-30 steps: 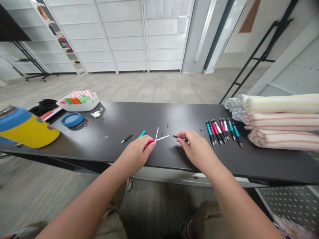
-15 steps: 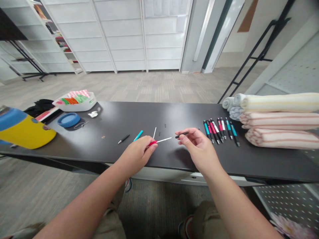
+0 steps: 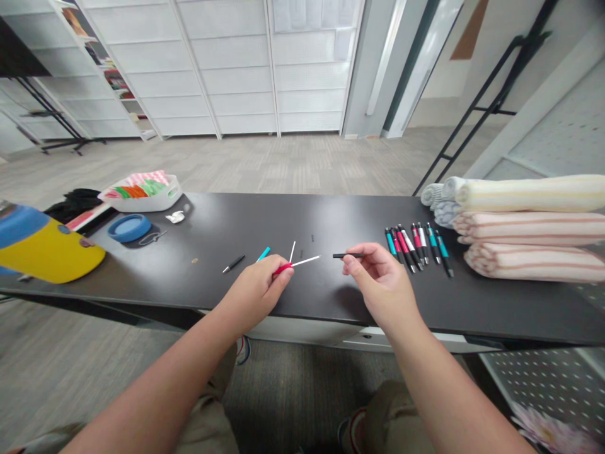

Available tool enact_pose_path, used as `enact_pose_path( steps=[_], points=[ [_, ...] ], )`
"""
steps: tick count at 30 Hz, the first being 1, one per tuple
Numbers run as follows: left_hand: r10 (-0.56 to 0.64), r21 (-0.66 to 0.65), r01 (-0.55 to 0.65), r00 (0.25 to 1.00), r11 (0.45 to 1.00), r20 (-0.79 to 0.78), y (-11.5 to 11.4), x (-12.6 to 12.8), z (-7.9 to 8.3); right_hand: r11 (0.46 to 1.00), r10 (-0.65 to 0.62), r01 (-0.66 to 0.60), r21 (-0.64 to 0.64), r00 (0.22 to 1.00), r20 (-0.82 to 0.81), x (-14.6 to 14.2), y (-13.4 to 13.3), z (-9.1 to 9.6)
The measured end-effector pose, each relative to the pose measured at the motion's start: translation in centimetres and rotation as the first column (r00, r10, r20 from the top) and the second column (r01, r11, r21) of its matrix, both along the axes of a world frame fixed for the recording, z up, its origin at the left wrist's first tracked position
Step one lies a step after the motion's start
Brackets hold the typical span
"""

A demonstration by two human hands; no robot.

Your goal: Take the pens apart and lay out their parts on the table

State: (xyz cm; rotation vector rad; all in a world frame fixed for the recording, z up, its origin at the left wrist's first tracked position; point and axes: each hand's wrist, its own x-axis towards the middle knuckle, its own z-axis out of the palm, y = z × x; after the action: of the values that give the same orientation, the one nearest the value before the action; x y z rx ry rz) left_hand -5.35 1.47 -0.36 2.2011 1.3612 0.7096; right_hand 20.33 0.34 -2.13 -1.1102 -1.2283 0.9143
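A: What does the head camera show?

B: Over the table (image 3: 227, 221), close to its near edge, a person's left hand (image 3: 261, 280) pinches a red pen barrel (image 3: 283, 269) between thumb and fingers, a white refill (image 3: 307, 260) pointing out to the right. Opposite, the right hand (image 3: 384, 272) grasps a black pen sleeve (image 3: 346, 255) by thumb and fingertips. Refill and sleeve are apart. A row of pens (image 3: 418, 249) lies toward the table's right end, beside rolled towels (image 3: 534, 227).

A: How might this step be done well?

B: In my judgement, by bringing sleeve and refill onto one line before they meet: the refill slants slightly, while the sleeve sits nearly level. A light pinch should suit; a thin refill pushed askew could bend.

A: And the pose?

B: Both forearms reach in across the near edge, angled toward each other. The left hand shows its back; the right has its thumb nearer the camera, fingers curled behind the sleeve.
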Motion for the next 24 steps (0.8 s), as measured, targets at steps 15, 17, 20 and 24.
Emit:
enact_pose_path(
  steps=[15,17,20,24],
  points=[
    [0.346,-0.463,0.353,0.345,0.813,0.872,0.4,0.7,0.4,0.996,0.058,-0.054,-0.073,0.997,0.053,-0.8,0.7,-1.4],
    [0.291,-0.455,0.319,0.448,0.832,0.846,0.4,0.7,0.0,0.996,0.060,-0.056,-0.074,0.996,0.061,-0.8,0.7,-1.4],
    [0.119,-0.374,0.207,0.719,0.904,0.685,0.2,0.5,-0.6,0.998,0.056,-0.054,-0.043,0.997,0.044,-0.7,0.4,-0.9],
    [0.018,-0.304,0.172,0.846,0.937,0.534,-0.1,0.6,-0.8,0.997,0.071,-0.071,0.006,0.997,0.005,-0.7,0.0,-0.2]
  ],
)
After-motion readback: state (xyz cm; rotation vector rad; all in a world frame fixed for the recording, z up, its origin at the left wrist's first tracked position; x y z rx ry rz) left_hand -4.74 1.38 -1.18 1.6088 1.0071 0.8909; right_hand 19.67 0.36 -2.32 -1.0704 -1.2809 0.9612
